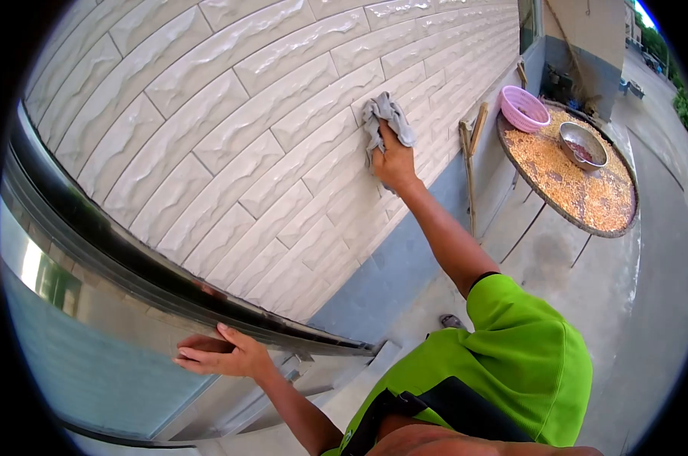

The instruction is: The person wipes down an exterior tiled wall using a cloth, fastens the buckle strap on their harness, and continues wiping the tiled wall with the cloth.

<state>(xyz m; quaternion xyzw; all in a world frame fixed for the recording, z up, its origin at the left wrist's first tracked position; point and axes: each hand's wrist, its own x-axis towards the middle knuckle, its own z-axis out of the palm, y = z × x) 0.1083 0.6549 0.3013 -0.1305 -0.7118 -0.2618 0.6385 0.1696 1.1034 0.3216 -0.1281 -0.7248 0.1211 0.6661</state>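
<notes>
A crumpled grey cloth [389, 118] is pressed against the pale brick-pattern wall tiles [306, 76], with my right hand [396, 161] closed on it. Lower left, my left hand [234, 356] rests with its fingers apart against a shiny metal frame [150, 323], and its reflection shows in the metal. Nothing is visible in that hand. A dark trim strip [169, 277] runs between the tiles and the metal frame, just above my left fingertips.
To the right stands a round tray [587, 201] of yellow grains on thin legs, bearing a pink basket [523, 110] and a metal bowl [583, 147]. Wooden sticks [473, 140] lean by the wall. A blue-grey band [405, 258] runs along the wall's base, above the concrete floor.
</notes>
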